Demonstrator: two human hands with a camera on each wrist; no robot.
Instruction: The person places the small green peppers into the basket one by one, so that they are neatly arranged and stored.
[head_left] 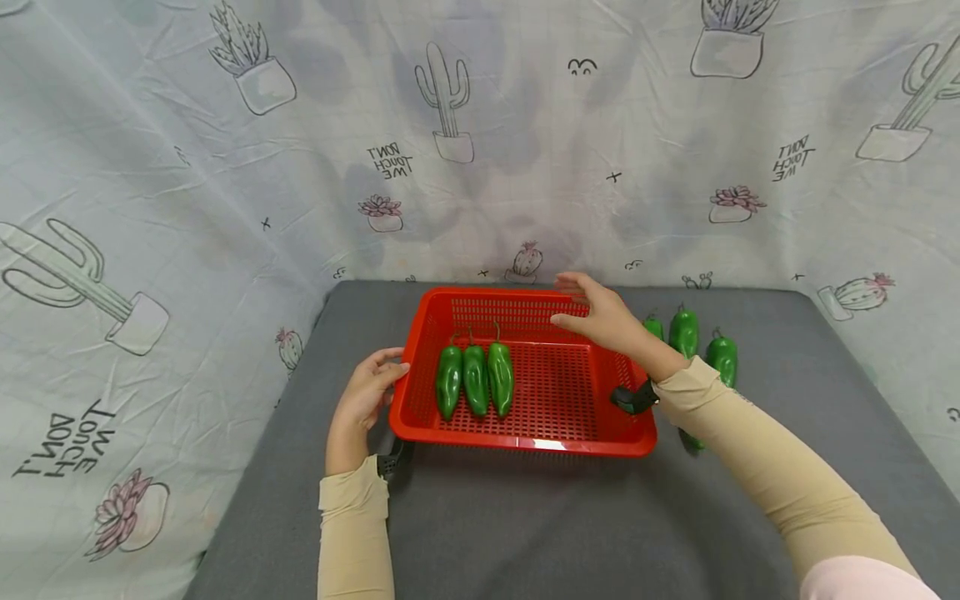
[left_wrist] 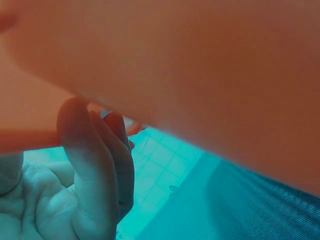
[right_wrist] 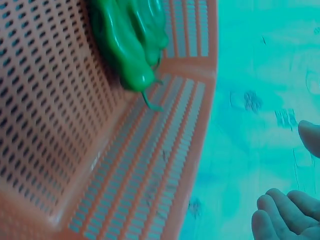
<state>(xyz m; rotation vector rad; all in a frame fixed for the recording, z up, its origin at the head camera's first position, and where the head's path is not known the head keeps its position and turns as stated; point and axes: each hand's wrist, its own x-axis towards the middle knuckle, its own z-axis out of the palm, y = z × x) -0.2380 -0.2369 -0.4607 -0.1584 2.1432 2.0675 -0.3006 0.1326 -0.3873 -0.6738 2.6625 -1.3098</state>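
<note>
A red plastic basket (head_left: 522, 445) stands on the grey table, with three long green peppers (head_left: 476, 383) side by side at its left end, stems toward the back. My left hand (head_left: 366, 392) grips the basket's left rim; in the left wrist view its fingers (left_wrist: 90, 150) curl up against the rim. Over the back right part of the basket, my right hand (head_left: 606, 318) hangs with thumb and fingers spread and nothing between them. The right wrist view shows the basket's slotted side wall (right_wrist: 145, 170) and that hand at the lower right.
Several more green peppers (head_left: 684, 332) lie on the table right of the basket, partly hidden behind my right arm. A pale cactus-print cloth (head_left: 510, 200) hangs behind the grey table (head_left: 540, 525) and along its sides.
</note>
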